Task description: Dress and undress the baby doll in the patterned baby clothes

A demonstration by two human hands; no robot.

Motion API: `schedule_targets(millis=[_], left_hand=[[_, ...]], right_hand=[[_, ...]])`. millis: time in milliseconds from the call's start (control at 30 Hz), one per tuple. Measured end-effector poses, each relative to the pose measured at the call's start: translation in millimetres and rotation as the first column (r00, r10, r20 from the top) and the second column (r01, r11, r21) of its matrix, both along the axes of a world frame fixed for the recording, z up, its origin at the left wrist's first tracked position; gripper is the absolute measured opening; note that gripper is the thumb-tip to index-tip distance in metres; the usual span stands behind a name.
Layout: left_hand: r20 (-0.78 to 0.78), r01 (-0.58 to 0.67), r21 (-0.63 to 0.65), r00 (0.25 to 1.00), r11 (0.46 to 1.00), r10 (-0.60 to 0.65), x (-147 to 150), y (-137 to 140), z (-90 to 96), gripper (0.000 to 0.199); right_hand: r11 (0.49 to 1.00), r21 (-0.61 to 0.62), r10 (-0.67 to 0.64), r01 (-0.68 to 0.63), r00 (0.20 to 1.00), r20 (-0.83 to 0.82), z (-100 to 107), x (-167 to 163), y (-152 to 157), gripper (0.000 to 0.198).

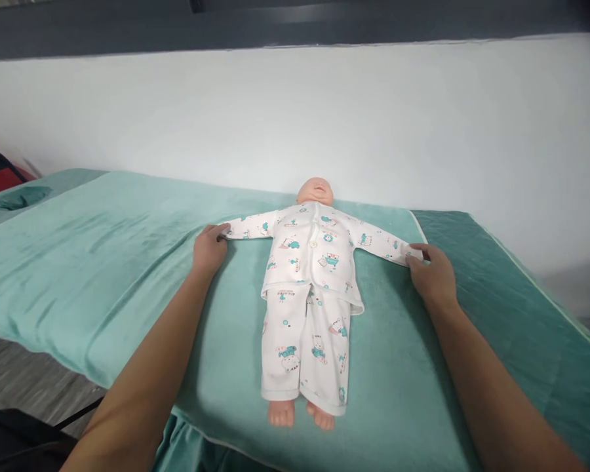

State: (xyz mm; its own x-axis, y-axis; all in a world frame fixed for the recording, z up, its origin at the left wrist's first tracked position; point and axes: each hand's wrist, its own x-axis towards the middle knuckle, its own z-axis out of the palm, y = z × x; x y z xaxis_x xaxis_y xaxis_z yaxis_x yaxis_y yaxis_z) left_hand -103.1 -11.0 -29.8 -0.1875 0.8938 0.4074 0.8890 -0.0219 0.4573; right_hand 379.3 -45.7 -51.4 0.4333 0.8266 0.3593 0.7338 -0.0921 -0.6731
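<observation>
- Two bare hands hold the sleeves of a dressed doll [312,275] by their ends.
- The left hand [210,250] is closed on the end of one sleeve [250,226], pinching it between thumb and fingers.
- The right hand [433,274] pinches the end of the other sleeve [381,244] likewise; both sleeves spread outward.
- The doll lies on its back on a pale green blanket [103,262], its head [315,191] at the far edge and its feet [281,413] toward the near edge.
- Its white printed shirt [309,242] overlaps the top of the matching trousers [305,347]; the feet show bare below the hems.
- Darker green cloth [521,295] borders the blanket's right edge.
- A white wall [275,111] rises behind the far edge.
- Grey floor [29,373] shows below the near left edge.
</observation>
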Motion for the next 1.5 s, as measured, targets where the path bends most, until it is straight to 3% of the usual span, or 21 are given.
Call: schedule_targets(millis=[133,267,400,533,600,700,867,967,1100,1333,1500], left_hand=[[0.159,0.034,-0.006,0.987,0.999,-0.032,1.1,-3.8,-0.8,0.057],[0.243,0.023,0.015,0.97,1.0,-0.026,5.2,-11.7,-0.3,0.06],[0.232,0.002,0.05,0.973,0.999,-0.014,11.7,-29.2,-0.2,0.059],[0.239,-0.049,0.087,0.971,0.995,0.027,23.8,-60.9,-3.7,0.056],[0.26,-0.048,0.091,0.965,0.995,0.023,35.1,-83.6,-6.2,0.054],[0.303,0.023,0.092,0.952,0.995,-0.05,58.6,-125.9,-9.4,0.045],[0.453,0.241,0.131,0.848,0.962,-0.274,94.4,-205.0,-14.7,0.027],[0.517,0.334,0.138,0.779,0.932,-0.356,102.3,-244.3,-19.1,0.028],[0.469,0.416,0.093,0.783,0.905,-0.408,103.5,-270.2,-22.7,0.035],[0.289,0.426,0.073,0.856,0.902,-0.428,108.5,-258.7,-22.1,0.012],[0.483,0.432,0.105,0.765,0.896,-0.426,106.0,-260.1,-10.3,0.01]], right_hand=[[0.999,0.022,-0.035,0.041,0.977,-0.21,0.9,0.6,-0.1,0.051],[0.988,0.133,-0.022,0.072,0.938,-0.345,-6.3,6.3,4.7,0.056],[0.985,0.148,-0.024,0.084,0.929,-0.369,-13.0,11.4,4.9,0.05],[0.978,0.167,-0.084,0.128,0.966,-0.245,-9.7,3.7,-11.7,0.044],[0.976,0.197,-0.056,0.093,0.98,-0.189,-6.3,-11.3,-28.0,0.043],[0.964,0.26,0.103,-0.053,0.978,-0.18,-2.9,-49.3,-65.5,0.041],[0.911,0.269,0.381,-0.313,0.889,-0.255,0.2,-121.5,-162.2,0.031],[0.851,0.27,0.505,-0.45,0.842,-0.19,3.7,-150.1,-218.3,0.027],[0.805,0.195,0.571,-0.56,0.821,0.001,10.5,-176.0,-255.4,0.038],[0.874,0.027,0.438,-0.486,0.809,0.392,23.9,-204.5,-238.9,0.014],[0.845,0.056,0.464,-0.533,0.781,0.418,36.1,-208.1,-234.7,0.01]])
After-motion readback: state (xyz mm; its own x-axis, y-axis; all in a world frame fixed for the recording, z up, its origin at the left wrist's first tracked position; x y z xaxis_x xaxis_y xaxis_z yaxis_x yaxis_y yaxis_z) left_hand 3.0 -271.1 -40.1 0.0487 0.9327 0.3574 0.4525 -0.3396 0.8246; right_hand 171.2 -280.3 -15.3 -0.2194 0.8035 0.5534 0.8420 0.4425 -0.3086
